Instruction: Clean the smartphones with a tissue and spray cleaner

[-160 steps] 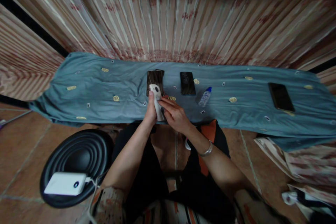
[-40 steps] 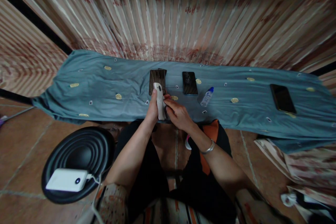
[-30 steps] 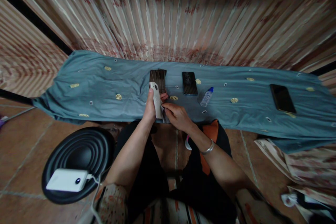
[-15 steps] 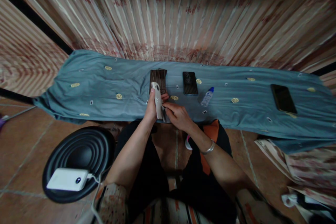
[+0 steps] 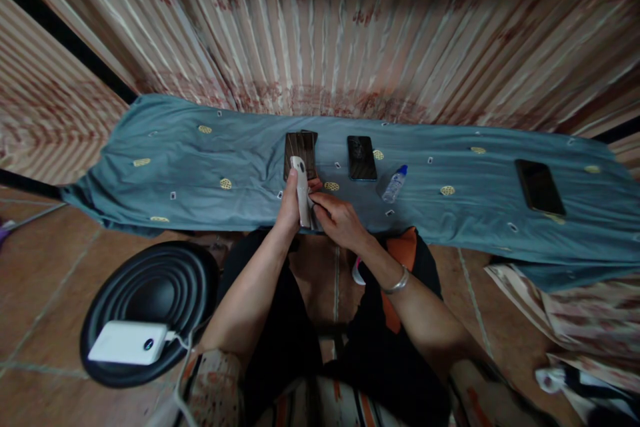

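Observation:
My left hand (image 5: 289, 205) is wrapped round a white phone (image 5: 301, 187), holding it on edge above the near side of a blue-grey cloth-covered table (image 5: 210, 160). My right hand (image 5: 340, 220) is closed against the phone's right side, fingers pinched on a small dark piece I cannot make out. Just beyond the white phone, two dark phones (image 5: 300, 145) lie stacked on the cloth.
Another dark phone (image 5: 362, 157) and a small clear bottle with a blue cap (image 5: 393, 185) lie right of centre. A black phone (image 5: 539, 187) lies far right. On the floor at left, a black round stool (image 5: 150, 293) carries a white power bank (image 5: 129, 342).
The white phone has turned from lying broad side up to standing on edge in my left hand. My right hand has shifted slightly along its right side.

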Tool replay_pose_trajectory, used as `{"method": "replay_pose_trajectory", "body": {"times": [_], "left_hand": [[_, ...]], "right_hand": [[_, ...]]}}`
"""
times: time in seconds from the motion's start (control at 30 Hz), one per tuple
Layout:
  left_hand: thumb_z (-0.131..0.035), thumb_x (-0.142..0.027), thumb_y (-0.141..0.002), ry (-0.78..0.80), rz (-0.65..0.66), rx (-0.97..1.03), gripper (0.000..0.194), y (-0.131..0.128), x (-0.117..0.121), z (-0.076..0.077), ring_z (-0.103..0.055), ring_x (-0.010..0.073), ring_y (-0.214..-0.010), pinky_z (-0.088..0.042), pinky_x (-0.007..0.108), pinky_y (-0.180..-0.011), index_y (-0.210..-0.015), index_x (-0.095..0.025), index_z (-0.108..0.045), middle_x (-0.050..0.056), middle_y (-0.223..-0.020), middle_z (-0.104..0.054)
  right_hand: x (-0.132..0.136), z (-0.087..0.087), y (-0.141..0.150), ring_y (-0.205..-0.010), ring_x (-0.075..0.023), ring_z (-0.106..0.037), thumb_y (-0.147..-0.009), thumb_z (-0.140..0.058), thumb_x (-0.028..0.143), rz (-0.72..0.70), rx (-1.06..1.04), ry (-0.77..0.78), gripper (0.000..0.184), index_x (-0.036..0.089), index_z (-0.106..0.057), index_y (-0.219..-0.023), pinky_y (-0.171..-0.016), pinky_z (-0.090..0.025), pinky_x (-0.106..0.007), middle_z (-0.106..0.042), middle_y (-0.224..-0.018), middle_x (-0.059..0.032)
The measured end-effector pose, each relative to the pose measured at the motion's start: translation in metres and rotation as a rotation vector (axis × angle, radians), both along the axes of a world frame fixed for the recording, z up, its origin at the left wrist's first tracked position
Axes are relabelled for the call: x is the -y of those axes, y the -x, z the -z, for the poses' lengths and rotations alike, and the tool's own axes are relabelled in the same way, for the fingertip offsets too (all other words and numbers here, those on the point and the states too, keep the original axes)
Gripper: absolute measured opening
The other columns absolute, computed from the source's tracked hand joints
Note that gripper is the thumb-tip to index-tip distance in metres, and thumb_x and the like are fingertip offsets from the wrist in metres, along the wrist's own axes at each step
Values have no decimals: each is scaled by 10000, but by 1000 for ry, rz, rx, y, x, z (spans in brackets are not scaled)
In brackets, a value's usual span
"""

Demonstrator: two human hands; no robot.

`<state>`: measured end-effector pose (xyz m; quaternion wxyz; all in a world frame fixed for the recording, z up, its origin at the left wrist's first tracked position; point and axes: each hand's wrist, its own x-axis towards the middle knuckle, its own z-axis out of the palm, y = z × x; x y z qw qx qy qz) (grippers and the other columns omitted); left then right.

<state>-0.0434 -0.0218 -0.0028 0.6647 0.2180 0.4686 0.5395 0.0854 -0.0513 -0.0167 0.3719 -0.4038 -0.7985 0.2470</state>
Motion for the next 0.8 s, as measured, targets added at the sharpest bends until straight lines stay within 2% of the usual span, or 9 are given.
{"method": "replay_pose_trajectory", "body": {"times": [0.2,0.33,0.53,0.63,0.8], "left_hand": [[-482,-725,-857,-15,-19,-6,728,2,0,0,-711,299,-1087,-553,379,-931,-1162,-103,-705,158,-973,-779],[-473,-714,-867,-23,-19,-20,721,3,0,-2,-706,294,-1105,-539,361,-951,-1117,-84,-721,168,-969,-779],[-511,-750,-828,6,6,31,749,-2,2,-1,-736,277,-995,-562,348,-896,-1073,-76,-727,158,-892,-778],[-468,-730,-867,24,24,52,729,-2,2,-3,-738,271,-990,-571,348,-885,-1107,-89,-721,146,-892,-780],[-387,-708,-911,41,3,63,739,2,1,-9,-735,277,-1020,-584,359,-879,-1179,-90,-693,160,-960,-778]], "right_hand": [[0,-3,-1,-1096,-225,-710,-971,-455,203,-33,2,2,283,181,-680,-1141,-996,-556,-376,-750,-1160,-105],[1,-4,-1,-1076,-219,-717,-970,-443,196,-40,1,10,292,175,-686,-1130,-979,-565,-366,-756,-1139,-103],[-1,4,-1,-1231,-239,-649,-968,-455,223,36,-8,-6,349,179,-646,-1256,-1093,-504,-422,-703,-1289,-115],[-2,5,-2,-1255,-234,-634,-968,-455,218,40,-19,-9,364,184,-644,-1276,-1111,-491,-425,-691,-1315,-112],[0,1,-3,-1205,-213,-665,-969,-447,192,-42,-28,-2,341,198,-689,-1209,-1076,-516,-392,-717,-1266,-96]]}}
